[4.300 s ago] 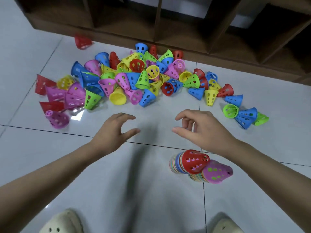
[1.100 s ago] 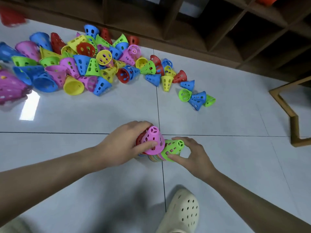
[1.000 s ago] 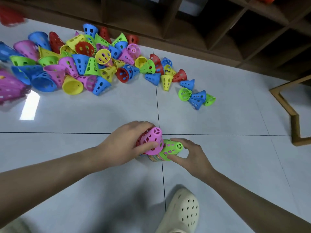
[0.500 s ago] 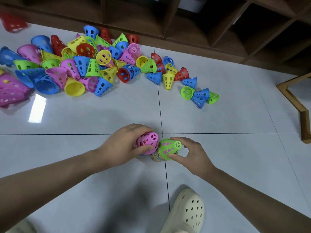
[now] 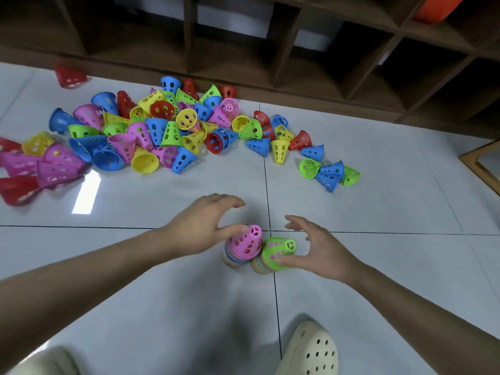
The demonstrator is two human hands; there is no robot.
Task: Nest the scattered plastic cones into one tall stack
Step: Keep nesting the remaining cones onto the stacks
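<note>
We see two stacks upright, touching, on the floor (image 5: 378, 239): pink stack (image 5: 244, 246) and green stack (image 5: 276, 253). Left hand (image 5: 201, 230) spread, thumb on pink; right hand (image 5: 315, 250) spread, thumb on green (loose cones (image 5: 167, 131) lie beyond).

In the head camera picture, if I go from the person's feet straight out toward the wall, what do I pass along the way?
Cream clog → two upright cone stacks side by side, pink-topped stack and green-topped stack, with the left hand and right hand beside them → bare floor tile → scattered cones → wooden shelf unit.
</note>
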